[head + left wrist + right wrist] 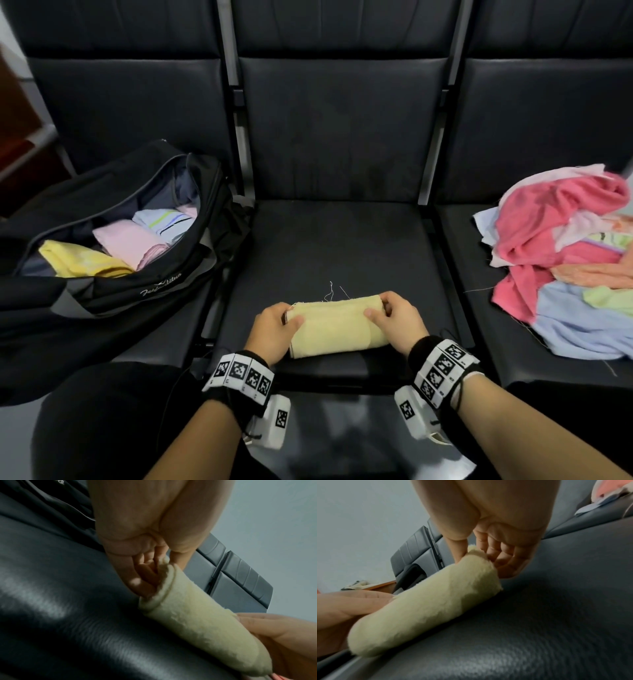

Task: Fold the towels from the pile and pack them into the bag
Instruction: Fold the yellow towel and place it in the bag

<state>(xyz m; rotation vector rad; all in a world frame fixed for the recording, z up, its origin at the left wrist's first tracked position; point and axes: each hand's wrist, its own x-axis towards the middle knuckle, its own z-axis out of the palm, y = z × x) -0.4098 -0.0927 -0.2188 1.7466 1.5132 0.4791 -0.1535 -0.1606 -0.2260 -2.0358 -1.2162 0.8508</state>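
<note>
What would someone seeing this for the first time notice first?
Most likely the pale yellow towel, folded on the front of the middle seat, with the left hand and right hand gripping its two ends. Next, the bright pile of towels, mostly pink and blue, on the right seat. On the left seat sits an open black bag already holding folded towels.

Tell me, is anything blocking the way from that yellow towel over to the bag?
Nothing visible does. Both hands, left hand and right hand, grip the yellow towel on the middle seat. The bag lies unzipped on the next seat to the left, with folded towels already inside and bare seat between.
</note>
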